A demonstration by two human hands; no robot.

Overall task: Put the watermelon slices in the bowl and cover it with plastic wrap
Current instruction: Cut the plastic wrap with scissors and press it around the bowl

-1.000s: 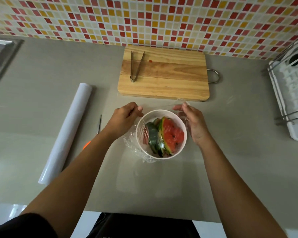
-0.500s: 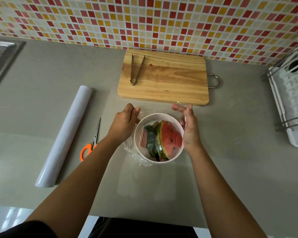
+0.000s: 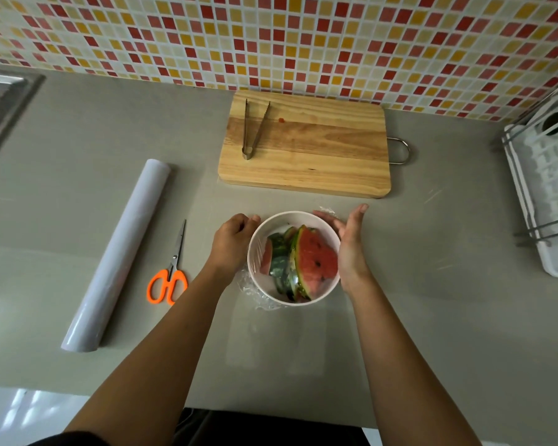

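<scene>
A white bowl (image 3: 303, 218) stands on the grey counter, holding several watermelon slices (image 3: 314, 260) on edge. Clear plastic wrap (image 3: 255, 296) is stretched over the bowl and bunches at its lower left side. My left hand (image 3: 231, 244) presses against the bowl's left wall with its fingers curled on the wrap. My right hand (image 3: 348, 244) lies along the right rim, palm toward the bowl, fingers spread flat, with a bit of wrap at its fingertips.
The plastic wrap roll (image 3: 120, 252) lies to the left, with orange-handled scissors (image 3: 169, 275) beside it. Behind the bowl is a wooden cutting board (image 3: 319, 156) with metal tongs (image 3: 254, 128) on it. A white dish rack (image 3: 548, 194) is at right, a sink (image 3: 0, 104) at far left.
My right hand has opened and flattened against the bowl's right side. The left hand has slid down along the left side. The view has shifted a little.
</scene>
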